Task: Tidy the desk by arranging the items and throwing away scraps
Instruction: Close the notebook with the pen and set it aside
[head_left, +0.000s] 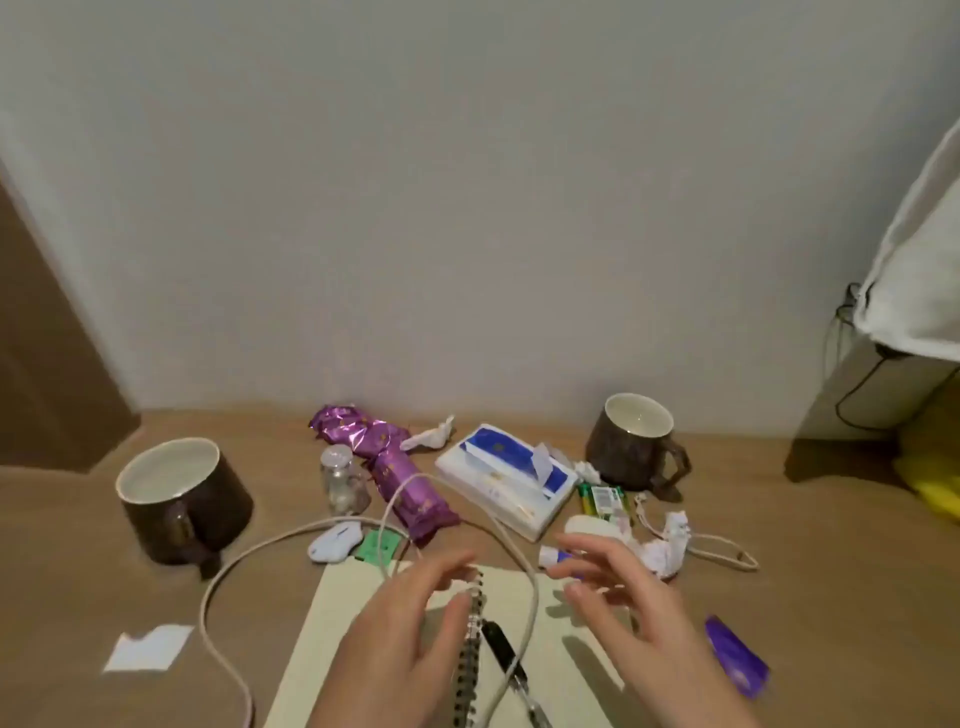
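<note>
Left hand (410, 623) and right hand (623, 608) empty, fingers spread, above open cream spiral notebook (332, 623); thin white cable (205, 605) loops across it; probably lift cable next; crumpled white tissue (662, 545) right of notebook awaits binning.

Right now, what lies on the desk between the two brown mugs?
In the head view, from left mug to right mug: purple snack packets, a small glass jar, a crumpled tissue and a blue-and-white tissue pack.
</note>
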